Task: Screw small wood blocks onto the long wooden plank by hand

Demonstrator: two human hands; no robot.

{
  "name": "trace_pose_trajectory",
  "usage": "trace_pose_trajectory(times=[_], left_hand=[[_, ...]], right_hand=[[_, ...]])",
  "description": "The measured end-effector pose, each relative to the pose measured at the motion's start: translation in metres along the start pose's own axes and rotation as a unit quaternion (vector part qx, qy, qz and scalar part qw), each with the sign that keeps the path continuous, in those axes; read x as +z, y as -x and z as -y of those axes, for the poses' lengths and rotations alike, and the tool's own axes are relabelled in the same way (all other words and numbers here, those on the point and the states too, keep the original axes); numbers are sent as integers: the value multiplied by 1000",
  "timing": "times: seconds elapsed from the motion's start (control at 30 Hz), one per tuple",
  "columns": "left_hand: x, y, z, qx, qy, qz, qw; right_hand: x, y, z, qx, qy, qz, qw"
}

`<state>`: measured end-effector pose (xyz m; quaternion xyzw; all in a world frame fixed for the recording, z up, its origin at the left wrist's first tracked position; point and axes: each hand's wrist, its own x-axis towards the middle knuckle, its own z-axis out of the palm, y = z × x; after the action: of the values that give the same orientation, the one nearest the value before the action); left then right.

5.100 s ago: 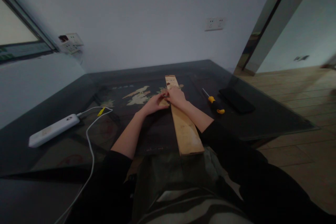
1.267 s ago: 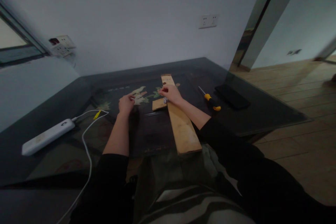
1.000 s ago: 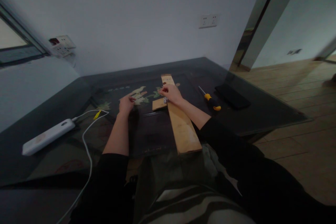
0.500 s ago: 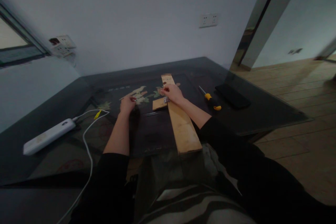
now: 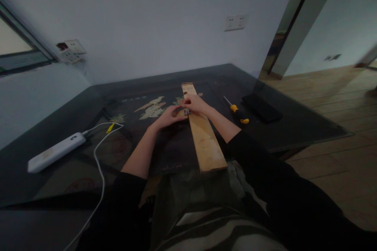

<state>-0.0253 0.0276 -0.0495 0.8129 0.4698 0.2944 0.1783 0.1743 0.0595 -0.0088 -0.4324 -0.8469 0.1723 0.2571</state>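
Observation:
A long pale wooden plank (image 5: 206, 147) lies on the dark glass table (image 5: 294, 129), its near end over the table's edge. My right hand (image 5: 196, 104) rests across the plank's far part, fingertips pinched on a small metal fitting (image 5: 186, 112) at the plank's left edge. My left hand (image 5: 168, 117) lies just left of the plank, pressed over a short wooden piece that it almost wholly hides. The fingertips of both hands meet at the fitting.
A yellow-handled screwdriver (image 5: 239, 113) and a black phone (image 5: 261, 107) lie right of the plank. At the left are a white power bank (image 5: 54, 152), its white cable (image 5: 99, 160) and a yellow clip (image 5: 111, 127). Wooden floor lies beyond the table's right edge.
My left hand has left the table spot near the painted pattern and moved right onto the short wooden piece beside the plank. My right hand stayed in place.

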Motion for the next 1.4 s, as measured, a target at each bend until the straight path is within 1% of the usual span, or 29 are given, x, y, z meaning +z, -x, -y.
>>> trace_pose_trajectory(times=[0.1, 0.2, 0.4, 0.53, 0.67, 0.8, 0.93, 1.13, 1.2, 1.3, 1.4], left_hand=[[12, -1, -1, 12, -32, 13, 999], [17, -1, 0, 18, -48, 12, 999], [16, -2, -2, 25, -37, 15, 999], [14, -1, -5, 47, -31, 9, 998], [10, 1, -9, 55, -24, 10, 998], [8, 3, -13, 50, -18, 8, 999], [8, 3, -12, 50, -26, 5, 998], [10, 2, -6, 64, -33, 9, 997], [11, 2, -5, 63, -40, 10, 997], [11, 2, -5, 63, -48, 10, 997], [11, 3, -5, 65, -48, 9, 997]], right_hand=[[-2, -1, -4, -10, -18, 44, 999], [-3, 2, -2, -20, 12, 51, 998], [-3, 11, 10, -26, 102, 72, 992], [-3, 13, 14, -37, 125, 62, 989], [-3, 13, 18, -44, 141, 69, 987], [-5, 13, 20, -49, 145, 75, 985], [-8, 13, 21, -62, 142, 88, 984], [-10, 9, 19, -56, 93, 147, 983], [-10, 9, 19, -58, 98, 143, 983], [-9, 11, 20, -57, 146, 118, 980], [-10, 12, 22, -59, 174, 120, 976]])
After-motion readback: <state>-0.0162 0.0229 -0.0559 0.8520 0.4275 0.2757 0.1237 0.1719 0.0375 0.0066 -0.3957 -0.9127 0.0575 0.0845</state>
